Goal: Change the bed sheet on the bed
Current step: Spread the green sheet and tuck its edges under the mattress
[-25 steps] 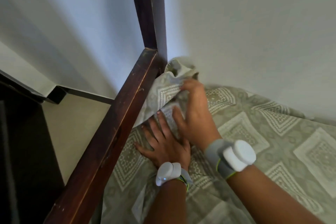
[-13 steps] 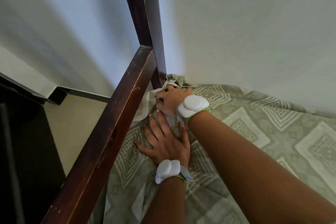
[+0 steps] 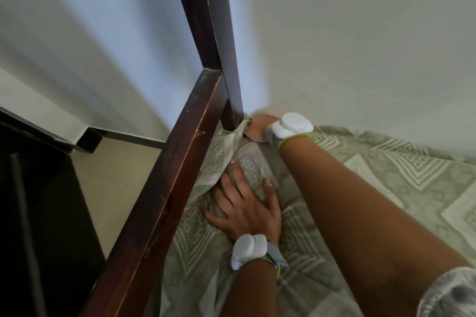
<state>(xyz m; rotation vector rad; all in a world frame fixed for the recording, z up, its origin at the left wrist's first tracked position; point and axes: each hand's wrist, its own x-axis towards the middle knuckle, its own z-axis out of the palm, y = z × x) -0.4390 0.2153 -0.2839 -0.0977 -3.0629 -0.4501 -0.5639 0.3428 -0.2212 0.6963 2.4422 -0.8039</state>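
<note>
A grey-green bed sheet [image 3: 386, 170] with pale diamond patterns covers the mattress at the lower right. My left hand [image 3: 244, 208] lies flat on the sheet near the mattress corner, fingers spread, pressing the cloth down. My right hand [image 3: 257, 131] is pushed deep into the corner where the bed post meets the wall. Its fingers are hidden behind a fold of sheet, closed on the sheet's corner. Both wrists carry white sensor bands.
A dark wooden bed rail [image 3: 164, 203] runs diagonally along the left of the mattress and joins an upright post [image 3: 206, 20]. White walls [image 3: 347, 46] close in behind the corner. Pale floor [image 3: 110, 183] and a dark skirting lie left of the rail.
My right hand has gone from holding the sheet corner up to pushing it down into the gap at the bed post. My left hand stays pressed on the sheet.
</note>
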